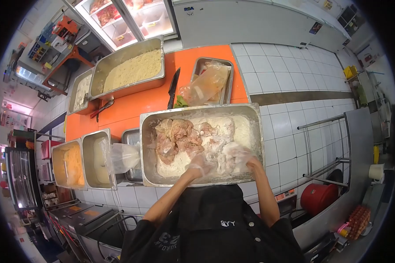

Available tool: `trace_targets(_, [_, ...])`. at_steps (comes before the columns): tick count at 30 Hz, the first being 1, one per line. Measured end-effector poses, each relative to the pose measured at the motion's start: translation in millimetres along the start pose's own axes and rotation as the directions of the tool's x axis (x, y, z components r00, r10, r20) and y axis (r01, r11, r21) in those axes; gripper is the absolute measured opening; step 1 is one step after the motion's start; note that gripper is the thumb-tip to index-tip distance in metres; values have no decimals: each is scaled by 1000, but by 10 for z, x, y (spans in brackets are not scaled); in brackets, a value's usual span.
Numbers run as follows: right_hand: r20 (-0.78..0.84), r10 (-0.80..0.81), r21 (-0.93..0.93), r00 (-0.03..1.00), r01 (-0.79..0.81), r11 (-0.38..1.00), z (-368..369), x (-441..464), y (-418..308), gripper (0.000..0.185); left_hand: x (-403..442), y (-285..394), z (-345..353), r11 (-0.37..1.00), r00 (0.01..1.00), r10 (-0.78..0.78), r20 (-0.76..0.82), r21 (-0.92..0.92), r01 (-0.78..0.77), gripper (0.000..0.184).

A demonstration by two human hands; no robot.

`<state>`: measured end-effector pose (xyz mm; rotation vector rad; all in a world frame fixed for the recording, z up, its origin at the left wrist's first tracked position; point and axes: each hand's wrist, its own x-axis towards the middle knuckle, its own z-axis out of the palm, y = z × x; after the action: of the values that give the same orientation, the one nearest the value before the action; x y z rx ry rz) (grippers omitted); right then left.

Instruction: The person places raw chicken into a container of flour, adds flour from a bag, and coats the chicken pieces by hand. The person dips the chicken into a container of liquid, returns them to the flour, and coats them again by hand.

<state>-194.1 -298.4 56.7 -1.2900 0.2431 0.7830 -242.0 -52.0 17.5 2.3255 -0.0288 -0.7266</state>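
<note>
A large metal pan [147, 131] holds white flour and raw meat pieces [177, 138], which lie mostly on its left side. My left hand [202, 165], in a clear glove dusted with flour, is low in the pan against floured pieces. To its right, my right hand [242, 157], also gloved, rests in the flour on the pan's right side. The fingers of both hands are blurred and partly buried in flour, so what they grip cannot be made out. Some floured meat [221, 133] lies just above them.
On the orange table [136, 111] are a large crumb-filled pan [134, 70], a knife [174, 87], and a tray [228, 83] with a plastic bag [206, 85]. Left of the flour pan stand a container with orange contents [74, 164] and one with pale contents [100, 160].
</note>
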Motion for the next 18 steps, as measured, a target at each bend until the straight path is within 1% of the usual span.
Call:
trace_targets(1, [-4,-3,4,1000,3,1000,-69,16,43,37,-141,142,-205,996,996,85,-38,10,-85,38])
trace_targets(3, [26,-228,-157,973,229,961,-278,11,184,36,-286,401,-540,956,954,288,-85,87,-281,46])
trace_targets(4, [21,-220,-155,975,221,963,-189,-22,32,36,-273,449,-565,924,926,364,-98,165,-346,50])
trace_targets(5, [52,-181,-520,982,181,835,-110,17,-170,41,-145,351,-396,881,905,415,-92,290,-375,50])
trace_targets(6, [67,-137,-807,988,135,575,2,42,-329,46,-17,249,-223,822,881,465,-85,410,-394,49])
trace_targets(7, [64,-147,-807,987,137,574,66,81,-282,46,78,272,-169,744,854,516,-68,530,-408,48])
trace_targets(8, [93,-337,-884,937,233,404,127,150,-189,52,170,299,-119,651,823,566,-51,640,-408,48])
trace_targets(9, [148,-501,-934,853,287,213,166,231,-74,58,206,378,-110,678,927,358,112,651,-341,48])
trace_targets(10, [140,-504,-934,852,282,217,180,357,42,58,216,423,-102,687,957,117,265,674,-271,48])
trace_targets(11, [186,-465,-934,866,303,191,174,506,175,61,192,408,-98,682,955,120,273,676,-279,48])
trace_targets(12, [232,-422,-931,876,325,164,156,605,279,64,147,370,-92,728,958,164,234,627,-277,48])
trace_targets(13, [229,-424,-932,876,323,165,151,663,333,64,172,320,-74,750,961,184,208,602,-274,48])
trace_targets(14, [183,-485,-915,855,329,235,146,729,369,67,193,272,-57,770,962,204,182,577,-272,48])
trace_targets(15, [140,-537,-891,832,342,299,154,774,366,70,333,147,4,818,950,302,83,489,-302,49])
trace_targets(16, [152,-534,-889,831,352,294,202,744,176,70,374,99,-25,839,941,338,25,444,-313,50])
trace_targets(17, [162,-310,-921,937,256,293,305,624,-177,64,414,57,-59,856,928,372,-33,400,-329,51])
trace_targets(18, [150,-69,-951,986,163,263,368,558,-375,58,418,116,-190,873,958,281,52,402,-277,50])
